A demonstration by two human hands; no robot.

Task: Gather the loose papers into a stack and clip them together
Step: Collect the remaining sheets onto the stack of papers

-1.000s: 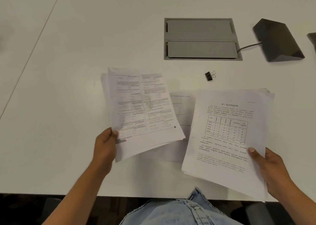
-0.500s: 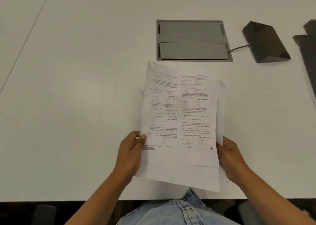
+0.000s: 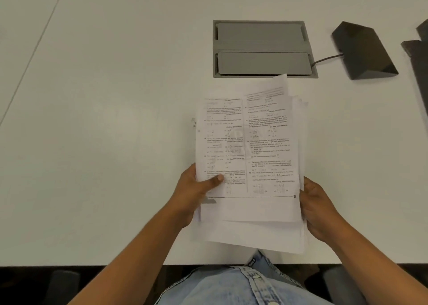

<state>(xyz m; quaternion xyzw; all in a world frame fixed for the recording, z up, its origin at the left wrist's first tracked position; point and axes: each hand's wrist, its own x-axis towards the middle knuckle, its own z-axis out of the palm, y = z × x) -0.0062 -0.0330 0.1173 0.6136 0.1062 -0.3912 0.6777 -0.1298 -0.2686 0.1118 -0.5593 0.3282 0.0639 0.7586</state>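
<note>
Above the near edge of the white worktop [image 3: 104,142], both hands hold the papers [image 3: 249,156] between them. The left hand [image 3: 196,194] grips the sheaf's left edge, thumb lying over the printed top sheet and the other fingers hidden beneath. The right hand [image 3: 320,208] closes on the right edge, its fingers mostly out of sight behind the paper. The stack's long axis runs away from the person, its far end pointing at the grey hatch [image 3: 264,48] set into the worktop and just overlapping the hatch's near rim. The sheets are unevenly aligned: corners fan out at the far right, and lower sheets jut past the near edge. Print on the top sheet reads upright toward the person. Right of the hatch sits a dark wedge-shaped box [image 3: 364,50] with a cable [image 3: 326,59] leading to the hatch.
</note>
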